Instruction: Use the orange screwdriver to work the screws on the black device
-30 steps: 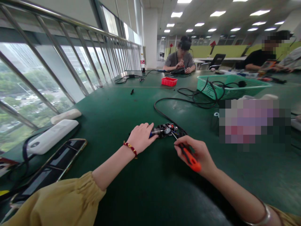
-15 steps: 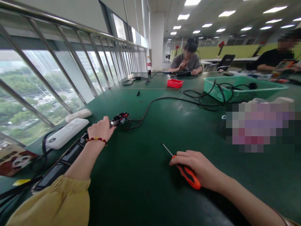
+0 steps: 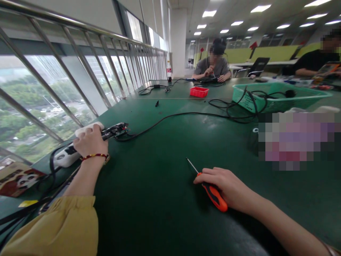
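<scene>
Gripping small wired device [image 3: 115, 130] w/ left hand [image 3: 90, 142] (near white power bank [image 3: 68, 155]), right hand [image 3: 226, 188] clasping orange screwdriver [image 3: 210, 192] on green table [image 3: 165, 170].

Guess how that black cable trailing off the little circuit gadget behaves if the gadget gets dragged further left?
The black cable is probably floppy: it lies in loose curves on the table. It would likely slide behind the gadget in the left hand. It might snag, since its far end tangles over the green basket.
</scene>
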`<state>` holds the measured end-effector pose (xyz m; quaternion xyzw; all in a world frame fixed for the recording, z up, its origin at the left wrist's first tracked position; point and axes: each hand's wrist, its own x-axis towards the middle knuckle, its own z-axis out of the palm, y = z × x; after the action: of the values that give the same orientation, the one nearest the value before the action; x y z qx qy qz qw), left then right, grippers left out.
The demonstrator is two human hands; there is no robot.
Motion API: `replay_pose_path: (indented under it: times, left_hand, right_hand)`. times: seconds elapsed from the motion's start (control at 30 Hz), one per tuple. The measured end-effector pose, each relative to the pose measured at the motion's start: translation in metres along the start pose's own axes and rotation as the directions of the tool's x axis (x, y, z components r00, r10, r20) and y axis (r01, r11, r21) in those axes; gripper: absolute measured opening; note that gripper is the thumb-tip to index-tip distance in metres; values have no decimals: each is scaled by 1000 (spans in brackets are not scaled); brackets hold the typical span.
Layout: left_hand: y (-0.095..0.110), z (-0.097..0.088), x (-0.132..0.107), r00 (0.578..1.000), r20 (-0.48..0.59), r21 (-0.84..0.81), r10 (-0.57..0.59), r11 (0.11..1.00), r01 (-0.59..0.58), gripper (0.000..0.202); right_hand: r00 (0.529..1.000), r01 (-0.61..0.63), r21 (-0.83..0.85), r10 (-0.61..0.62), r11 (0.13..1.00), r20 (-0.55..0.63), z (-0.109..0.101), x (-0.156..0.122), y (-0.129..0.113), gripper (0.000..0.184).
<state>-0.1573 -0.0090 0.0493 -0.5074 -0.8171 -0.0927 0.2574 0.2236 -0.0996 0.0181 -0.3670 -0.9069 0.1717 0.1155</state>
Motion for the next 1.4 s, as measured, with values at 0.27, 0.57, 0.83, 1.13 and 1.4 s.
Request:
replay_pose_path:
  times: [0.27, 0.57, 0.83, 1.13, 1.4]
  left_hand:
    - [2, -1, 3, 957, -286, -146, -49, 989, 7, 26]
    - [81, -13, -45, 835, -405, -362, 372, 774, -520, 23]
    - [160, -13, -78, 549, -270, -488, 791, 379, -786, 30]
    - [74, 27, -12, 891, 8, -324, 453, 844, -426, 41]
    - [22, 51, 13, 857, 177, -310, 484, 854, -418, 46]
  right_hand:
    - [961, 3, 84, 20, 996, -275, 5, -2, -2, 32]
    - [581, -59, 406, 362, 912, -729, 9, -1, 2, 15]
    - [543, -107, 447, 429, 888, -722, 11, 1, 15, 15]
    - [584, -88, 519, 466, 850, -664, 9, 2, 16, 14]
    - [582, -80, 514, 459, 854, -671, 9, 1, 20, 13]
